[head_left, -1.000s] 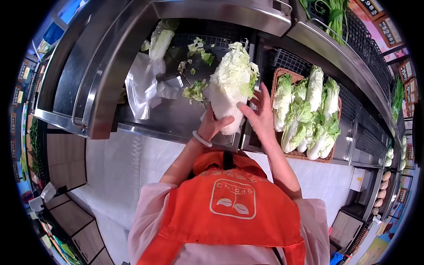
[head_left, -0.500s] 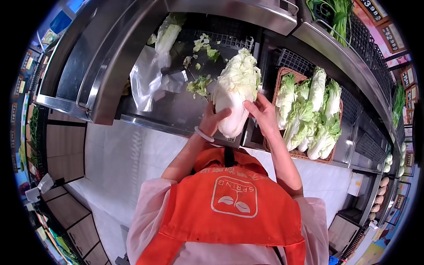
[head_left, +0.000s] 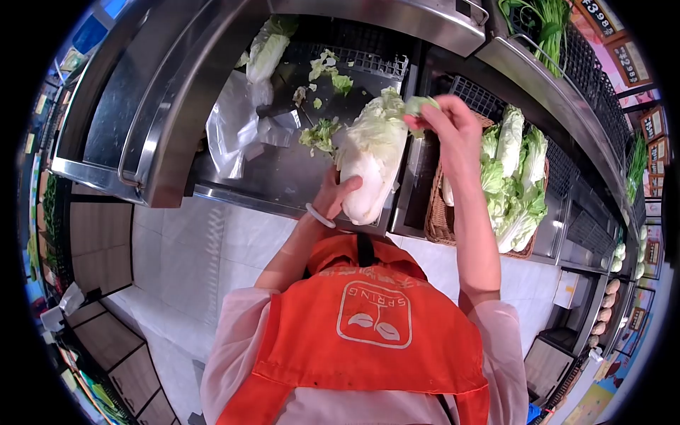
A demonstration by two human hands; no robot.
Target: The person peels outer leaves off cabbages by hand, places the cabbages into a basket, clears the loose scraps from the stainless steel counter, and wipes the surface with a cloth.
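My left hand (head_left: 334, 193) is wrapped round the lower left side of a large napa cabbage (head_left: 370, 166), its thumb on the white base. The cabbage lies over the metal counter with its leafy top pointing away from me. Raised at the upper right of that top, my right hand (head_left: 457, 126) pinches a green cabbage leaf (head_left: 421, 106) between thumb and fingers. Loose leaf scraps (head_left: 321, 136) lie just left of the cabbage.
A wicker basket (head_left: 440, 216) of napa cabbages (head_left: 520, 188) stands to the right, partly behind my right forearm. Clear plastic bags (head_left: 237, 127) and another cabbage (head_left: 269, 53) lie at the left. Steel shelf edges (head_left: 375, 18) border the counter's far side.
My right hand has left the cabbage's lower right side and moved up to its leafy top, where it now grips a leaf. My left hand stays on the cabbage, shifted slightly.
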